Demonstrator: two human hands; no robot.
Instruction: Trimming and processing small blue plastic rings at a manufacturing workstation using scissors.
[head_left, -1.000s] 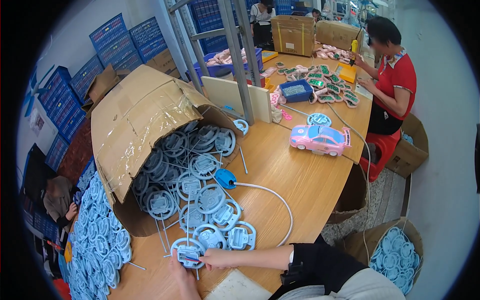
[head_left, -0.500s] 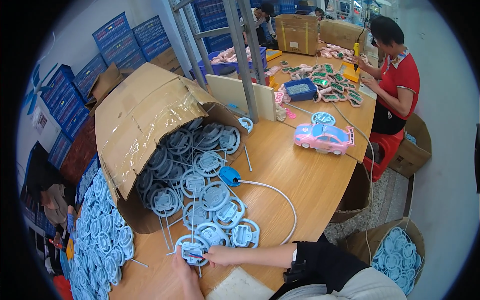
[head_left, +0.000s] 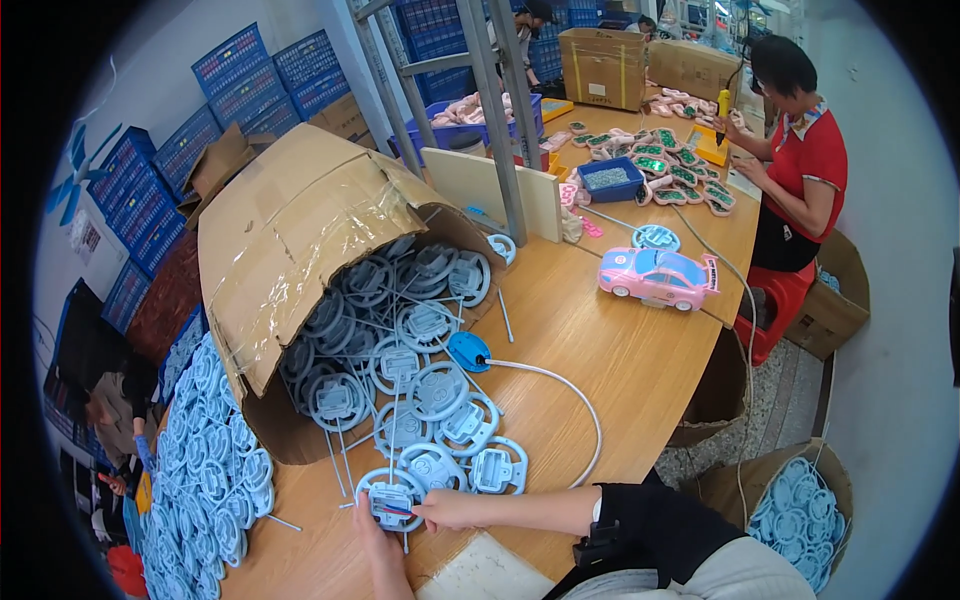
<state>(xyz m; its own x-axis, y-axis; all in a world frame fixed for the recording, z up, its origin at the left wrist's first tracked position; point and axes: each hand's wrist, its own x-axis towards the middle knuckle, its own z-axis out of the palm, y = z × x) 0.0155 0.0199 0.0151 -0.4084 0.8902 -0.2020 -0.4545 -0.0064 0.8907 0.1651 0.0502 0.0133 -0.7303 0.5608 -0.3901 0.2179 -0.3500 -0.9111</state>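
Blue toy wheel (head_left: 390, 497) hasn't budged; both hands, left (head_left: 378, 545) and right (head_left: 452, 510), still pinching it, box (head_left: 290, 250) same.

Cardboard box (head_left: 290, 240) lies tipped on the counter (head_left: 620, 370), spilling blue toy steering wheels (head_left: 420, 390) that block everything in front of its mouth. Right of box: bare counter, room for my hand, crossed only by a white cable (head_left: 570, 390); pink toy car (head_left: 658, 278) farther right.
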